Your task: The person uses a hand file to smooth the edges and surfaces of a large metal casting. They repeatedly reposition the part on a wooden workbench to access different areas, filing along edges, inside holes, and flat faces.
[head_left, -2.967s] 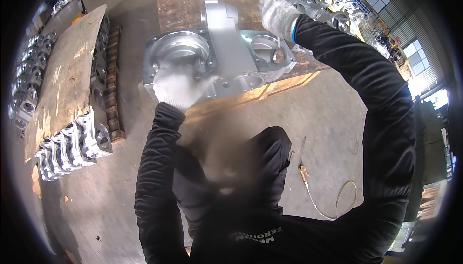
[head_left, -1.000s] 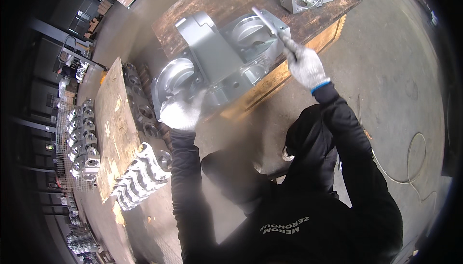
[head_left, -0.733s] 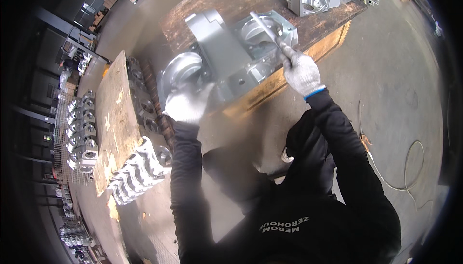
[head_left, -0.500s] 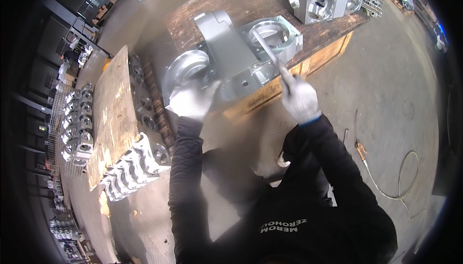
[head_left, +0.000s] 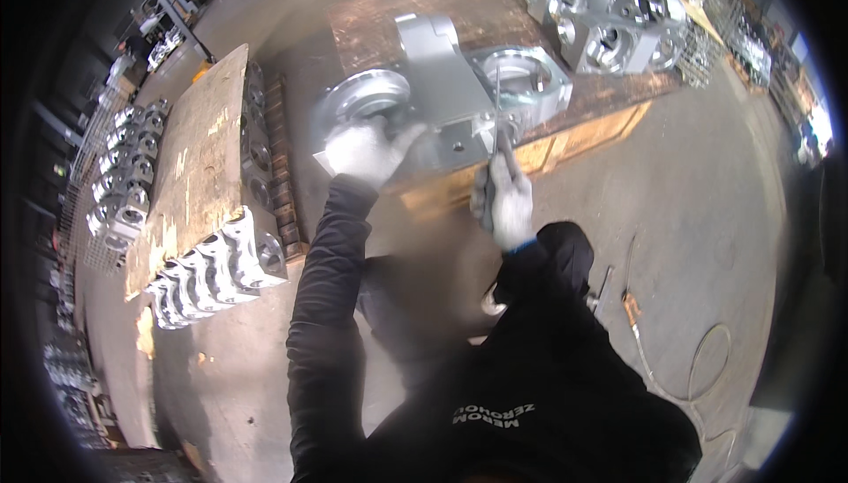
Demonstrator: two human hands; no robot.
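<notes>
A large silvery metal casting point(head_left: 442, 86), with a round bore at either end and a raised block in the middle, lies on the wooden crate top. My gloved left hand point(head_left: 360, 153) grips its near left part beside the left bore, thumb stretched toward the middle; motion smears the fingertips. In my gloved right hand point(head_left: 505, 205) is a file point(head_left: 498, 103), its dark handle wrapped by the fingers. The thin blade points away from me over the casting, between the middle block and the right bore point(head_left: 519, 71). Whether the blade touches metal, I cannot tell.
More castings point(head_left: 609, 37) crowd the crate's far right. At left, a worn wooden board point(head_left: 190, 165) covers stacked castings point(head_left: 208, 262), with another row point(head_left: 128, 174) beyond. An air blow gun point(head_left: 631, 306) with a coiled hose lies on the floor at right.
My right hand has moved left and nearer to me, and the file now points more directly away. The left hand stays on the casting. The whole view has shifted somewhat.
</notes>
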